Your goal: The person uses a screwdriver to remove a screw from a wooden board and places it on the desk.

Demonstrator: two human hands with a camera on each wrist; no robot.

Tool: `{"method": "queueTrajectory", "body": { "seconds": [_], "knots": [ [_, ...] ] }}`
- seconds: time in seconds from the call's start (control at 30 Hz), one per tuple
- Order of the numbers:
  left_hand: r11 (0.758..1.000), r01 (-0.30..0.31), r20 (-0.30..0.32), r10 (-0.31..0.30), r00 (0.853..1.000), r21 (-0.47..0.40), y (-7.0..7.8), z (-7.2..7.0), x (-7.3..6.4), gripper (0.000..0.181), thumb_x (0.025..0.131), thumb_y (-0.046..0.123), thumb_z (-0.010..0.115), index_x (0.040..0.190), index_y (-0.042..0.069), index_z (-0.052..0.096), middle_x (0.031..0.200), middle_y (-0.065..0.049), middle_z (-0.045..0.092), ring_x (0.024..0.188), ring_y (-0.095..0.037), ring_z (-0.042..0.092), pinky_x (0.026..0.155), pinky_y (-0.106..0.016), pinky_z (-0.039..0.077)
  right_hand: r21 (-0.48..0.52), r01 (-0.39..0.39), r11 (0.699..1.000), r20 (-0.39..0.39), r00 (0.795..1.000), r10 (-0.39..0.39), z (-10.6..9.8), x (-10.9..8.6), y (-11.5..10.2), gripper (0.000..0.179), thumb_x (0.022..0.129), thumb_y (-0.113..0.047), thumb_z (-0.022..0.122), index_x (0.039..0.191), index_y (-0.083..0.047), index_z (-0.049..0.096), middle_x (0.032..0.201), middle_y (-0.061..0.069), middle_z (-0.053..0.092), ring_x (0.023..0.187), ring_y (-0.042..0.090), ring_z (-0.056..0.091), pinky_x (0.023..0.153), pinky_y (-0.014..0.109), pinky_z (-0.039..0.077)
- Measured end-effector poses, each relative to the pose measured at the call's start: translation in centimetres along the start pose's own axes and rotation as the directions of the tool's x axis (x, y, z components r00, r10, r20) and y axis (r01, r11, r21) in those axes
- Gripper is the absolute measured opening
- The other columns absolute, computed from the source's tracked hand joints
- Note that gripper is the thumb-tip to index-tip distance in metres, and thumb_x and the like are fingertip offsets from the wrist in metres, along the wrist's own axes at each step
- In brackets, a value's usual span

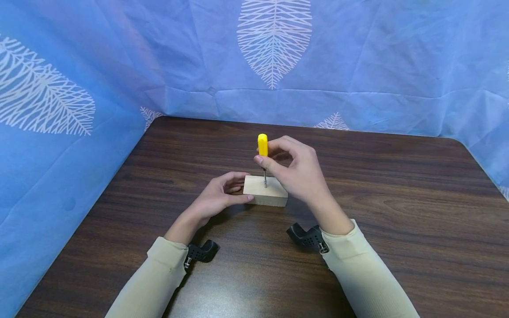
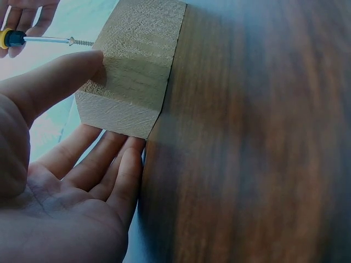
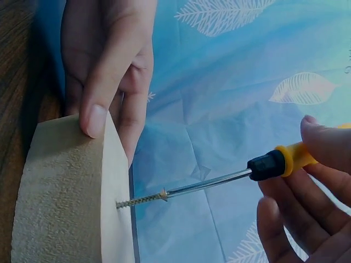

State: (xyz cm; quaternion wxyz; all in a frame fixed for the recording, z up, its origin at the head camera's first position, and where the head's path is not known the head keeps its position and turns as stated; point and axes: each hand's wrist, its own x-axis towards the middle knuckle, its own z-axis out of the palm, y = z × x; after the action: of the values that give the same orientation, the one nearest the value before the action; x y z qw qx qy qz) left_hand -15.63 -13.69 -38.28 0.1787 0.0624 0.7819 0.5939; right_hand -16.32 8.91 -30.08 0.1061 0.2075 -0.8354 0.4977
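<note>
A pale wooden block (image 1: pixel 268 198) lies on the dark table, with a screw (image 3: pixel 140 201) standing in its top face and much of the thread still showing. The tip of a yellow-handled screwdriver (image 1: pixel 263 145) meets the screw's head, its metal shaft (image 3: pixel 208 182) in line with the screw. My right hand (image 1: pixel 300 170) pinches the screwdriver's handle between thumb and fingers. At the block's left end, my left hand (image 1: pixel 218 194) grips it, thumb on the near side (image 2: pixel 129 74) and fingers round the end and far side.
The brown wood-grain table (image 1: pixel 397 198) spreads out on all sides of the block. Blue cloth with white leaf prints (image 1: pixel 274 44) hangs behind and to the left. Black wrist-worn devices (image 1: pixel 203 251) sit under both cream sleeves (image 1: pixel 363 265).
</note>
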Motion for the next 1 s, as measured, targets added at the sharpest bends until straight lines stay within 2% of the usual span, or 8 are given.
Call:
{"method": "queueTrajectory", "body": {
  "seconds": [0.23, 0.37, 0.5, 0.8, 1.0],
  "knots": [
    [1.000, -0.001, 0.002, 0.001, 1.000, -0.002, 0.03, -0.04, -0.12, 0.062, 0.095, 0.024, 0.084, 0.152, 0.023, 0.059, 0.155, -0.004, 0.060, 0.146, -0.031, 0.056, 0.125, -0.056, 0.044, 0.012, -0.021, 1.000, -0.014, 1.000, 0.022, 0.17, 0.01, 0.04, 0.018, 0.096, -0.023, 0.083, 0.109, -0.013, 0.076, 0.102, 0.001, 0.077, 0.092, 0.016, 0.072, 0.087, 0.039, 0.063],
    [1.000, -0.001, 0.001, 0.001, 1.000, 0.000, 0.02, -0.04, -0.09, 0.062, 0.095, 0.025, 0.084, 0.152, 0.023, 0.059, 0.155, -0.004, 0.060, 0.146, -0.031, 0.056, 0.125, -0.056, 0.044, -0.001, -0.004, 1.000, -0.022, 1.000, 0.004, 0.27, -0.05, -0.08, 0.018, 0.094, -0.024, 0.085, 0.106, -0.014, 0.076, 0.099, -0.001, 0.078, 0.089, 0.014, 0.072, 0.083, 0.038, 0.063],
    [1.000, -0.008, 0.001, 0.008, 1.000, 0.010, -0.01, -0.06, -0.05, 0.062, 0.096, 0.026, 0.083, 0.153, 0.022, 0.058, 0.156, -0.005, 0.059, 0.147, -0.032, 0.055, 0.125, -0.057, 0.044, -0.021, 0.011, 1.000, -0.039, 0.999, -0.012, 0.34, -0.04, -0.14, 0.017, 0.093, -0.018, 0.085, 0.106, -0.011, 0.076, 0.099, 0.002, 0.078, 0.088, 0.015, 0.072, 0.082, 0.034, 0.062],
    [1.000, 0.001, -0.008, -0.001, 1.000, 0.027, -0.14, -0.14, 0.01, 0.063, 0.096, 0.026, 0.083, 0.153, 0.022, 0.058, 0.158, -0.006, 0.058, 0.147, -0.033, 0.055, 0.125, -0.056, 0.044, -0.023, -0.040, 0.999, -0.038, 0.999, 0.039, 0.07, -0.15, -0.08, 0.023, 0.093, -0.010, 0.081, 0.116, -0.009, 0.077, 0.105, 0.006, 0.080, 0.092, 0.019, 0.075, 0.087, 0.040, 0.063],
    [1.000, 0.005, -0.009, -0.005, 1.000, 0.027, 0.05, 0.00, 0.10, 0.062, 0.096, 0.026, 0.083, 0.153, 0.023, 0.059, 0.157, -0.005, 0.059, 0.147, -0.032, 0.055, 0.125, -0.056, 0.045, -0.009, 0.005, 1.000, -0.045, 0.999, -0.006, 0.04, -0.17, 0.01, 0.029, 0.094, -0.006, 0.075, 0.123, -0.008, 0.072, 0.104, 0.005, 0.079, 0.091, 0.018, 0.074, 0.086, 0.037, 0.063]
  ]
}}
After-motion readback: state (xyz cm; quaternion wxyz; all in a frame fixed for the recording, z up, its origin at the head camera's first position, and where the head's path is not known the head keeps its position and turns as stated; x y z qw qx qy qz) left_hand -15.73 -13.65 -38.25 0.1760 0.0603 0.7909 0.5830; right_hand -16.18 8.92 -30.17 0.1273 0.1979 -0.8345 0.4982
